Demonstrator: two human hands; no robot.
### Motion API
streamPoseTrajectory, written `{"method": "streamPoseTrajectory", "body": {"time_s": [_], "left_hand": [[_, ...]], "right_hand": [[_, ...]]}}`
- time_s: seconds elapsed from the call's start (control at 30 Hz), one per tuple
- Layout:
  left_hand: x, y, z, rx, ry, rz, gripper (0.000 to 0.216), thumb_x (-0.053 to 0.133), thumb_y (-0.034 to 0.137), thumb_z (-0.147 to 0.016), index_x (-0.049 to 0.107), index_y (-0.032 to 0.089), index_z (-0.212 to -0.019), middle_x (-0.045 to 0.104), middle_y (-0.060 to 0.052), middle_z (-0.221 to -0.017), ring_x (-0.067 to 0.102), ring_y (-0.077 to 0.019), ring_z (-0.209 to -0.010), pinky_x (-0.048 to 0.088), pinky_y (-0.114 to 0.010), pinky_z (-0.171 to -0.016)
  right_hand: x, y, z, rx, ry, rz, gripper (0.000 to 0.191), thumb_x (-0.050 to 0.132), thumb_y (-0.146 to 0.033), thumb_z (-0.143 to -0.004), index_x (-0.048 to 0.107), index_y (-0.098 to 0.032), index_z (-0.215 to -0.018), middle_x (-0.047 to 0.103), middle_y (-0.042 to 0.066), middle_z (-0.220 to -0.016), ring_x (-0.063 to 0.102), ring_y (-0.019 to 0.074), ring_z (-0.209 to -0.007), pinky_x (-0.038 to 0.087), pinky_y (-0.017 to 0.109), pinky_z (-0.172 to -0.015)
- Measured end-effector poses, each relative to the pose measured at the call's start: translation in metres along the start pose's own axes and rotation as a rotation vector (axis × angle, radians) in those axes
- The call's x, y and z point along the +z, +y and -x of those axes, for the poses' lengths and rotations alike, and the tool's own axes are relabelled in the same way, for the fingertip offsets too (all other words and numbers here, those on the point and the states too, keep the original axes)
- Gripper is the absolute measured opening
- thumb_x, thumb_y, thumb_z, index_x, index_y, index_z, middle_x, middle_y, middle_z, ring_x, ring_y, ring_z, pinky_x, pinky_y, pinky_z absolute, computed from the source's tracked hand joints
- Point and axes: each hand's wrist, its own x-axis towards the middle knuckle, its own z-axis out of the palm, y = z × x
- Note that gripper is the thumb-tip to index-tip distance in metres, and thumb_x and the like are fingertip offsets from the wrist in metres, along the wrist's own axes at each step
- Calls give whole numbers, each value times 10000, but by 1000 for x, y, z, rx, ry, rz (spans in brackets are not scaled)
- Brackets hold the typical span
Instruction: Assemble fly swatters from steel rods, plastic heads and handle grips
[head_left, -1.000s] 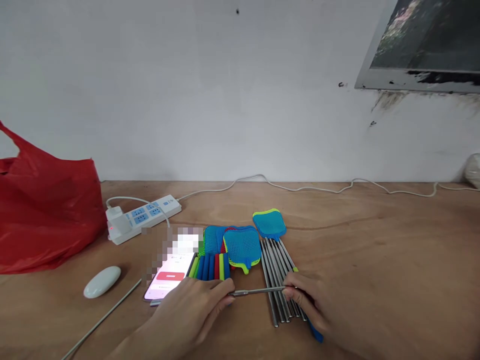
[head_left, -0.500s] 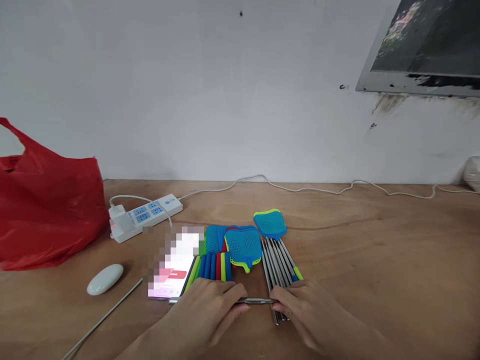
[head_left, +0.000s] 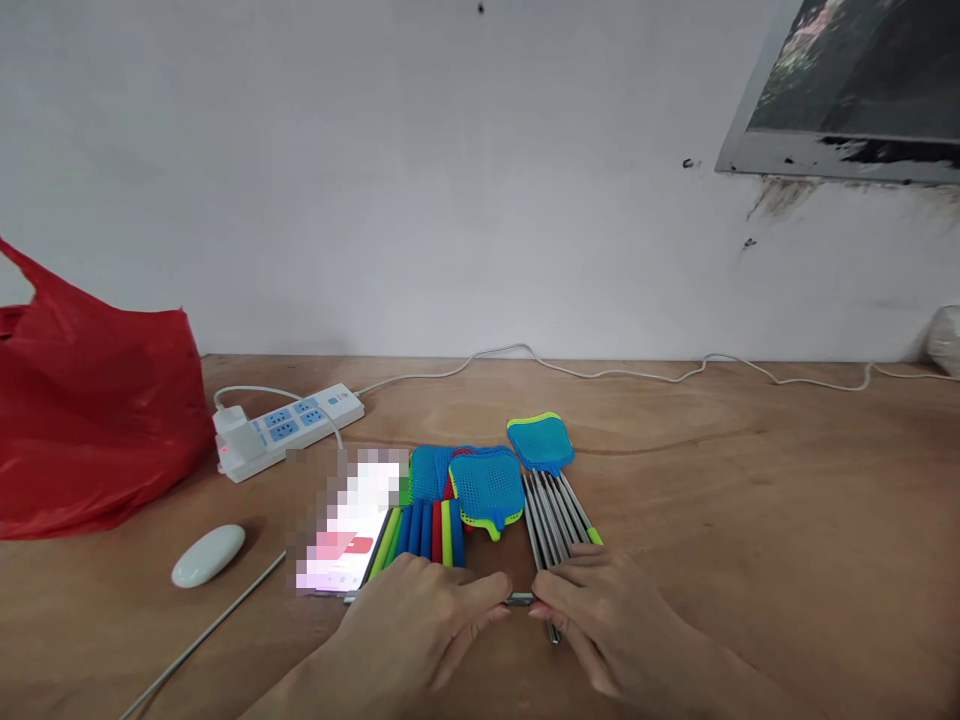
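Observation:
My left hand and my right hand pinch the two ends of a thin telescopic metal rod, which lies crosswise just above the wooden table; only a short stretch shows between my fingertips. Behind my right hand lies a row of several metal rods. A blue mesh swatter head rests at their far end. Behind my left hand lie several coloured foam grips and more blue swatter heads.
A lit phone lies left of the grips. Farther left are a white oval mouse-like object, a white power strip with cable, and a red plastic bag. A long thin rod lies at the front left.
My hands have come closer together along the rod, so it has shortened to a short stub between my fingertips. My right hand has moved left.

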Motion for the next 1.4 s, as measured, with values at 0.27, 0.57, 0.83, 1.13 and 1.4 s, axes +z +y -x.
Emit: {"method": "streamPoseTrajectory", "body": {"time_s": [0.27, 0.57, 0.83, 1.13, 1.4], "left_hand": [[5, -12, 11, 11, 94, 38, 278, 279, 282, -1060, 491, 239, -885, 655, 1, -699, 614, -206, -551, 199, -299, -479], [-6, -2, 2, -32, 49, 59, 266, 333, 280, -1062, 503, 229, -865, 681, 3, -769, 643, -217, -608, 250, -297, -503], [-3, -20, 13, -58, 76, 44, 315, 279, 300, -1076, 500, 237, -861, 676, 13, -732, 610, -207, -562, 218, -287, -500], [0, -17, 10, -50, 67, 14, 352, 254, 352, -1083, 518, 235, -883, 692, 0, -769, 624, -228, -592, 229, -296, -501], [-6, -10, 4, -41, 24, -6, 302, 302, 321, -1077, 542, 229, -919, 701, -6, -806, 660, -231, -634, 265, -293, -506]], "right_hand": [[-12, 4, 6, 14, 16, 3, 304, 329, -121, -981, 468, -215, -728, 600, 2, -611, 479, 141, -496, 270, 293, -527], [-17, 8, 9, 37, -48, -5, 278, 352, -159, -996, 476, -211, -754, 583, -9, -621, 458, 139, -490, 261, 281, -491], [-18, 25, 34, 179, -101, 15, 264, 365, -196, -1038, 457, -224, -793, 603, -26, -674, 546, 131, -553, 311, 251, -538], [-7, 23, 37, 78, -187, 262, 165, 381, -116, -971, 449, -228, -870, 630, -4, -665, 512, 171, -436, 166, 311, -468], [-19, 2, 19, 137, -183, 161, 94, 444, -160, -962, 457, -230, -902, 648, -13, -700, 571, 179, -504, 206, 294, -482]]}}
